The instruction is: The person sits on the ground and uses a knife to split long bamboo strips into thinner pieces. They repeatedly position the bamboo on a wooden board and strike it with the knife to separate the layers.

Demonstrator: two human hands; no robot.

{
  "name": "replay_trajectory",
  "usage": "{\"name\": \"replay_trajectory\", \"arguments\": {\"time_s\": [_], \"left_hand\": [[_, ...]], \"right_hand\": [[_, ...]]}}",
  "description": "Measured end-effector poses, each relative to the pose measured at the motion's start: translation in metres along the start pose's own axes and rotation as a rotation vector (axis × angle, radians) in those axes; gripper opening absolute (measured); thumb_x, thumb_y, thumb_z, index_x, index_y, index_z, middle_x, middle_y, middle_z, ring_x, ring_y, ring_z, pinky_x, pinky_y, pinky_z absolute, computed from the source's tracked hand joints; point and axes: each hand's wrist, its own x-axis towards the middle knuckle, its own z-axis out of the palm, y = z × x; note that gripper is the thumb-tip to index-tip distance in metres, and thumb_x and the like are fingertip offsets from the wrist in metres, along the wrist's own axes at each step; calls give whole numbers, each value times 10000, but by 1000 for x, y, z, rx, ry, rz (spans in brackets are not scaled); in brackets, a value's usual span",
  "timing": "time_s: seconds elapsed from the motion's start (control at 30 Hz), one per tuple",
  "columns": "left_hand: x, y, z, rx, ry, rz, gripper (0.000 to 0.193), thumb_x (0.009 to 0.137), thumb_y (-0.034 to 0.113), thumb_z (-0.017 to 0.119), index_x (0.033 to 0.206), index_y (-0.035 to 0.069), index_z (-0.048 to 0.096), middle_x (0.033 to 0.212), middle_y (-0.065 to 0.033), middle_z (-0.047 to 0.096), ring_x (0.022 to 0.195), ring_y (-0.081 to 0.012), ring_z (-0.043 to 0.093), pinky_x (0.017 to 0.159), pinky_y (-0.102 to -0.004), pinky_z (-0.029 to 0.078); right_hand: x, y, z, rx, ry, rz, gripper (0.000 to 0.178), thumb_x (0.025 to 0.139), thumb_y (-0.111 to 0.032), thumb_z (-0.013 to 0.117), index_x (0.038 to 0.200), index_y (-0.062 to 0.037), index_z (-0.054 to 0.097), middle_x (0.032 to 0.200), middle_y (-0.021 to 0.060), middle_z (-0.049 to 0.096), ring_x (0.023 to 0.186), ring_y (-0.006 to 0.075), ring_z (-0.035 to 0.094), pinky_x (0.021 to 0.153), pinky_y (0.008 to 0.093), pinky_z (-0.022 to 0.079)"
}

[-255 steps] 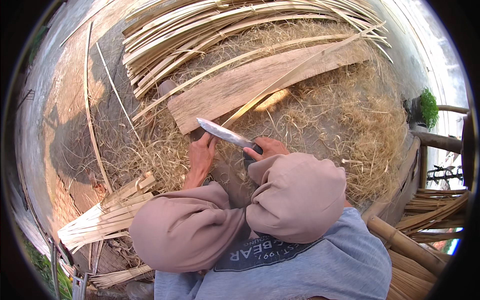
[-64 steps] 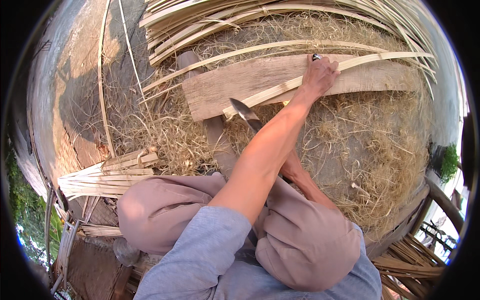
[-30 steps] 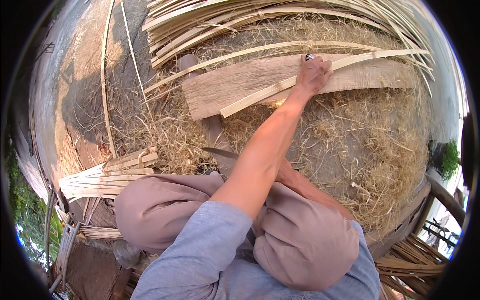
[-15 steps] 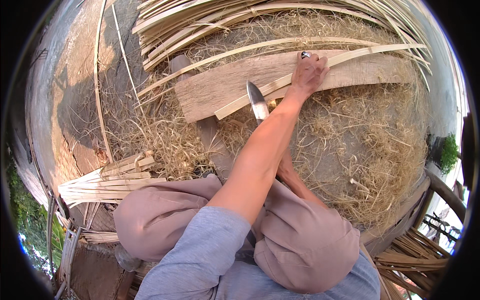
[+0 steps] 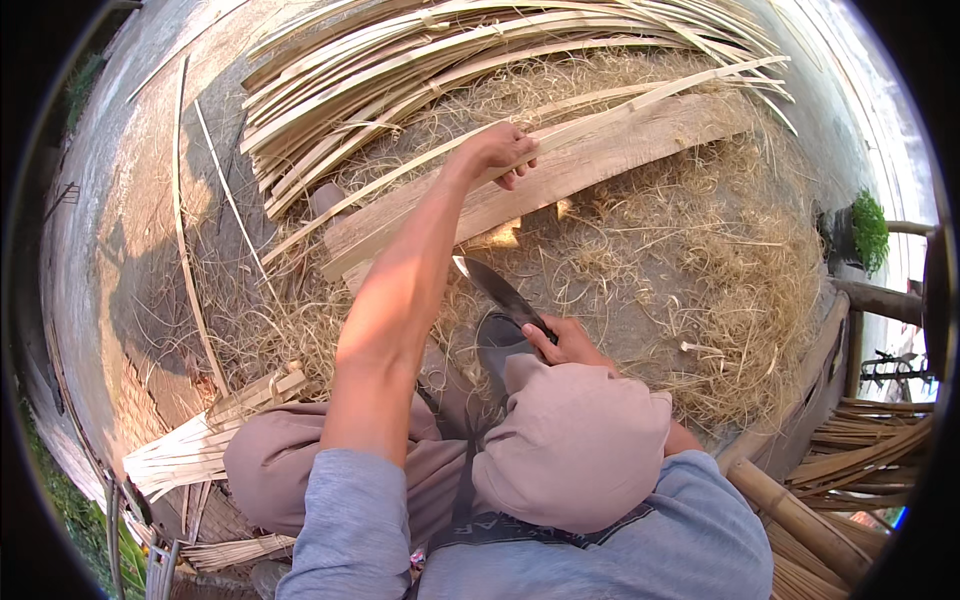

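Observation:
My left hand [image 5: 500, 155] is closed around a long pale bamboo strip [image 5: 650, 97], which slants up to the right over a wide wooden board [image 5: 600, 160]. The strip's lower left stretch is partly hidden by my forearm. In my right hand [image 5: 570, 342], beside my bent knee, is a knife [image 5: 492, 285] with a dark blade and a lighter edge. Its blade points up and left, apart from the strip and just below the board's near edge.
A large pile of bamboo strips [image 5: 400, 80] lies beyond the board. Curly shavings [image 5: 720, 290] cover much of the ground. More strips fan out at the left [image 5: 185, 445], and a thick bamboo pole [image 5: 800, 520] lies at lower right.
My left hand has moved left, towards the middle of the board, and the strip's far end has shifted up and left. My right hand and knife have drawn back towards my knee.

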Motion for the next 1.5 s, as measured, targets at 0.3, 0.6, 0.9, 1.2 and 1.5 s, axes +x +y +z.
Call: {"name": "replay_trajectory", "arguments": {"time_s": [0.3,0.6,0.9,1.2,1.5], "left_hand": [[-238,-101,-88,-30,88,-187,621,1041,584,551,1344,58,679,667,42,478,523,-64,420,461,-269,399],[-604,-285,-70,20,574,-534,443,957,221,766,1325,-12,687,884,14,709,816,-67,594,769,-264,490],[-546,-282,-47,176,810,-345,625,941,374,759,1475,99,587,1337,-195,656,1271,-301,612,1113,-440,455],[-275,-254,1,-225,170,-259,488,1001,522,639,930,53,754,659,-27,634,553,-175,558,574,-375,437],[-285,-222,21,189,579,-150,635,940,646,641,696,66,726,513,-27,527,519,-160,537,546,-346,392]], "right_hand": [[2,24,-12,755,491,82,230,1014,-259,658,1016,-41,584,716,35,627,537,135,622,465,300,529],[46,-4,-94,-448,829,-248,459,938,-259,718,1294,-8,575,770,179,641,729,340,699,683,465,568],[113,23,-93,-687,590,102,557,976,-553,629,1007,3,611,922,272,710,912,457,708,773,543,550],[88,-22,-47,-398,475,81,641,1020,-624,511,927,2,612,822,250,694,792,440,695,720,551,529],[79,-13,-48,-373,408,25,539,997,-530,630,852,-13,586,730,213,649,713,411,667,669,502,510]]}}
